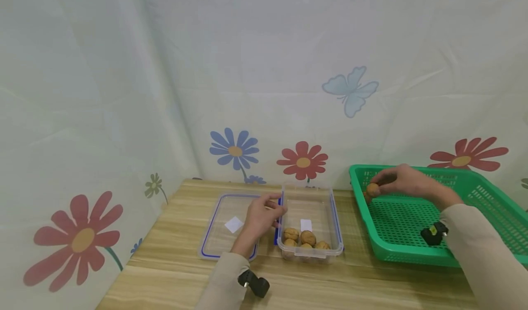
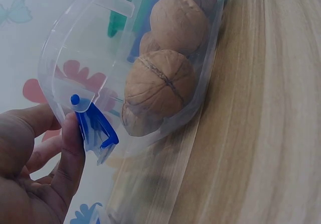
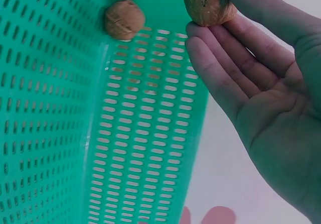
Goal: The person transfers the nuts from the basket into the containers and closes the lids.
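About four walnuts [image 1: 305, 241] already lie in the clear container [image 1: 310, 223] at lower centre of the head view, its lid [image 1: 231, 225] flat on the bench [image 1: 363, 282] to the left. In the green basket [image 1: 486, 218] at right, one more is in hand and another loose walnut [image 3: 124, 19] lies in the corner, so I judge the moving well along. The right hand [image 1: 402, 180] reaches over the basket's upper-left corner, fingers pinching a walnut [image 1: 372, 189], while the left hand [image 1: 261, 217] holds the container's left rim, thumb on the blue latch [image 2: 95, 128].

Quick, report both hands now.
Left hand: holds the clear container by its blue clip.
Right hand: pinches a walnut over the green basket.
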`<action>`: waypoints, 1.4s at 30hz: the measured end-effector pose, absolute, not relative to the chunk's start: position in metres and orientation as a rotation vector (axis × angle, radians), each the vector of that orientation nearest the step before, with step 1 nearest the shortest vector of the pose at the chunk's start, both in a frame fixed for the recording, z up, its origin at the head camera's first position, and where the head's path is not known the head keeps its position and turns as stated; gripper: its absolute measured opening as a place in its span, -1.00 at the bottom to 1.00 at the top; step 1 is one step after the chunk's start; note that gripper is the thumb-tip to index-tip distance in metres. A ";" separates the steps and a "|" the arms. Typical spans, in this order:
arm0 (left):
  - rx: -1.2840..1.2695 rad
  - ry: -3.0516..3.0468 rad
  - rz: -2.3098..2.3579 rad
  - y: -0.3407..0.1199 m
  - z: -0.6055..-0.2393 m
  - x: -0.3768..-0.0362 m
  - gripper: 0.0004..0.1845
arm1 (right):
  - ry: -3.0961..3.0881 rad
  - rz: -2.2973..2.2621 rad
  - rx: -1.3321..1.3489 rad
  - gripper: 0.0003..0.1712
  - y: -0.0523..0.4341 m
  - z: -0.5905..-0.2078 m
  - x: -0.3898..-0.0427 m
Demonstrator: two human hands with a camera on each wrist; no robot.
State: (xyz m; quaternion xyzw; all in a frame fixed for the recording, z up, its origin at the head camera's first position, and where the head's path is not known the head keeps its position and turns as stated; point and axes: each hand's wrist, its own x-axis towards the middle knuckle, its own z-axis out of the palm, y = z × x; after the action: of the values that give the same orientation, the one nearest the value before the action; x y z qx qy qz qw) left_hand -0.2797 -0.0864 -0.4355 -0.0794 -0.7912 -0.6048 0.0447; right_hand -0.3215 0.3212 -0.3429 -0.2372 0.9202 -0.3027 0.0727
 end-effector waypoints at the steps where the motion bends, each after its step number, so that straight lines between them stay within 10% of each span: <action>1: -0.241 -2.417 -1.848 -0.086 -0.435 -0.280 -0.55 | 2.774 -0.915 -0.710 -0.58 0.321 -0.341 -0.321; 42: -0.248 -2.398 -1.868 -0.087 -0.436 -0.280 -0.54 | 2.805 -1.202 -0.893 -0.55 0.222 -0.302 -0.259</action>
State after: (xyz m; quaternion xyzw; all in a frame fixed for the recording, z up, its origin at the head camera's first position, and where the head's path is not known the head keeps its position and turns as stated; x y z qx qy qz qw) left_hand -0.2798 -0.0865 -0.4359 -0.0813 -0.7854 -0.6119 0.0459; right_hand -0.2595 0.2219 -0.3025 -0.2807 0.8821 -0.3779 -0.0190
